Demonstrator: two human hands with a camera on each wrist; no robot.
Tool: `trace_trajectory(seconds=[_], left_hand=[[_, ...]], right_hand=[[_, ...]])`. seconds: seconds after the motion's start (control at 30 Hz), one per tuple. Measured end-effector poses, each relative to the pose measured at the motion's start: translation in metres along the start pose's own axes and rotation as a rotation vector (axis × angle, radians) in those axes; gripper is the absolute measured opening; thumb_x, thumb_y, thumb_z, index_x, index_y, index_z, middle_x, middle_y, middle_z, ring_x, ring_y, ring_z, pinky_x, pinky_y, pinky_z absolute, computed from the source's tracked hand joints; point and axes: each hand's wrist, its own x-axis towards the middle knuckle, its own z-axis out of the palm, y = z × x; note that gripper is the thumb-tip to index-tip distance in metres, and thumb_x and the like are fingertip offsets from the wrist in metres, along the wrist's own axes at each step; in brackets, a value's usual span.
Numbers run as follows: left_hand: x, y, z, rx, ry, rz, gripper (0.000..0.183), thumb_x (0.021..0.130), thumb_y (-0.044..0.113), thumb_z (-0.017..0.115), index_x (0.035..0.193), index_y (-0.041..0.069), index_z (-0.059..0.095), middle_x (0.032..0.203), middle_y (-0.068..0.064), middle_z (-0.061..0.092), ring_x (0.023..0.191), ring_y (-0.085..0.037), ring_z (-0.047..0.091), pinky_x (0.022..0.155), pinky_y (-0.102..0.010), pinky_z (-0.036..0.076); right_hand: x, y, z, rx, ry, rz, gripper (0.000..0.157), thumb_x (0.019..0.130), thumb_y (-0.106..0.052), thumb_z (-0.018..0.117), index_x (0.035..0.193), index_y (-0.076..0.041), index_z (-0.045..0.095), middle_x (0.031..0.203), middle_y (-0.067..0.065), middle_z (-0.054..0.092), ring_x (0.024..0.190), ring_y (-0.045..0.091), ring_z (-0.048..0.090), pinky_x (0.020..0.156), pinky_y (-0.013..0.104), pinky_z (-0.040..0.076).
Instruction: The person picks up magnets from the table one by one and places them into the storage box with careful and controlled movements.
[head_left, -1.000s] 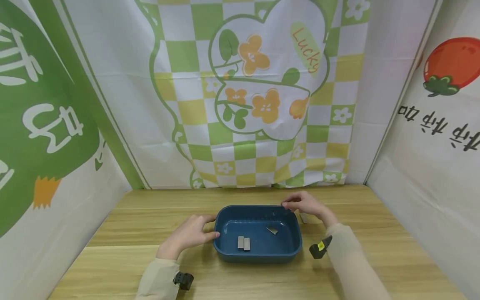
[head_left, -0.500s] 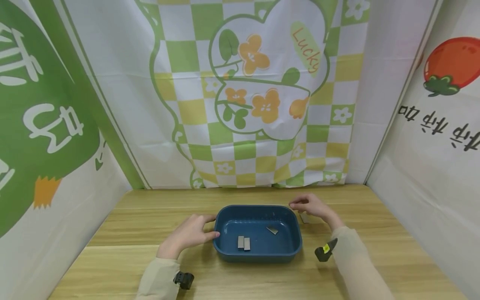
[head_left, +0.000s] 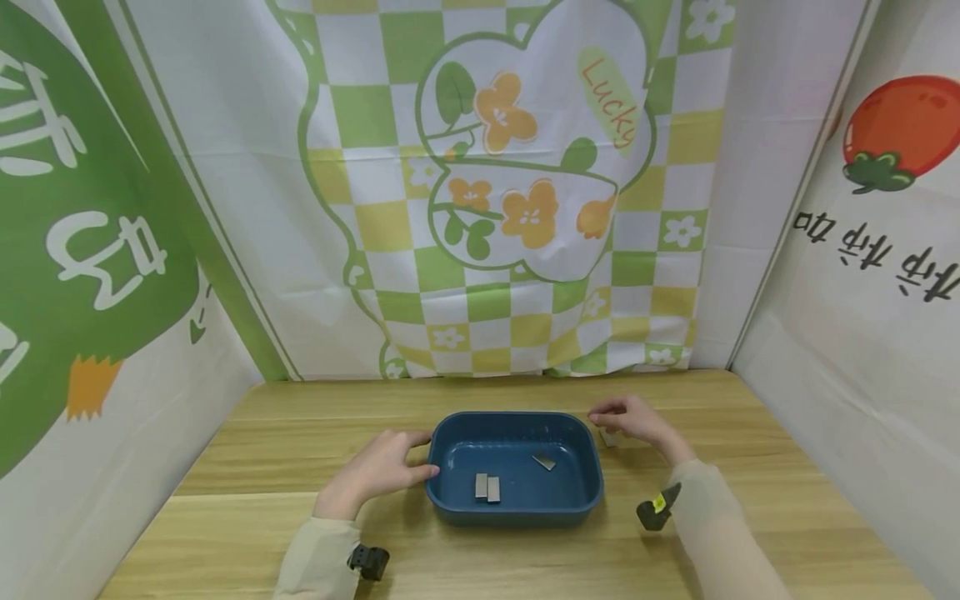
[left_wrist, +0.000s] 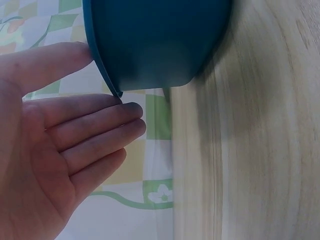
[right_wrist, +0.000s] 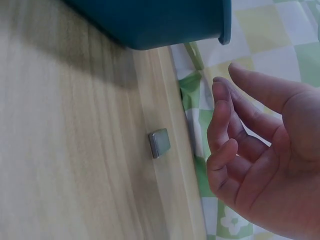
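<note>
A dark blue plastic tub (head_left: 517,517) stands on the table. Inside it lie two small silvery rectangular blocks (head_left: 492,489) side by side and another silvery block (head_left: 543,461) farther right. My left hand (head_left: 378,465) is at the tub's left end, thumb and fingertips right at the rim; the left wrist view shows its fingers nearly straight. Beyond the tub's right end, my right hand (head_left: 633,419) hovers with loosely bent fingers and nothing between them. Close below it, a silvery block (right_wrist: 160,142) lies on the table, partly covered by the hand in the head view.
The wooden table (head_left: 300,467) ends at the back against a checked cloth (head_left: 525,317). Printed fabric walls (head_left: 840,400) enclose the left and right sides. A black wrist device (head_left: 368,562) sits on the left sleeve, another black device (head_left: 655,512) on the right.
My right hand has moved from over the tub's back right corner to the right and slightly nearer, toward the block on the table. The left hand and tub stay put.
</note>
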Motion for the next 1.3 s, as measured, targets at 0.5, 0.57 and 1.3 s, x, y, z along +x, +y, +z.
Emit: trace_trajectory(seconds=[0.5, 0.57, 1.3], left_hand=[[0.001, 0.000, 0.000, -0.002, -0.005, -0.005, 0.052, 0.083, 0.028, 0.072, 0.125, -0.001, 0.060, 0.125, -0.019, 0.061, 0.115, -0.036, 0.059, 0.097, -0.051, 0.047], [0.001, 0.000, 0.000, -0.005, -0.008, -0.009, 0.052, 0.083, 0.028, 0.072, 0.125, 0.000, 0.060, 0.125, -0.019, 0.061, 0.116, -0.036, 0.058, 0.097, -0.051, 0.047], [0.002, 0.000, 0.000, -0.010, -0.015, -0.020, 0.052, 0.084, 0.027, 0.072, 0.126, -0.001, 0.059, 0.126, -0.019, 0.061, 0.116, -0.036, 0.058, 0.096, -0.051, 0.048]], right_hand=[[-0.008, 0.011, 0.001, -0.077, 0.038, -0.027, 0.030, 0.091, -0.021, 0.062, 0.108, 0.003, 0.067, 0.102, 0.017, 0.069, 0.083, 0.022, 0.065, 0.073, 0.038, 0.055], [-0.009, 0.012, 0.001, -0.068, 0.048, -0.023, 0.029, 0.091, -0.020, 0.063, 0.107, 0.003, 0.067, 0.100, 0.016, 0.069, 0.083, 0.020, 0.064, 0.072, 0.037, 0.055], [-0.017, 0.027, 0.004, -0.056, 0.108, 0.051, 0.034, 0.090, -0.018, 0.064, 0.114, 0.006, 0.063, 0.099, 0.015, 0.068, 0.081, 0.019, 0.063, 0.067, 0.032, 0.054]])
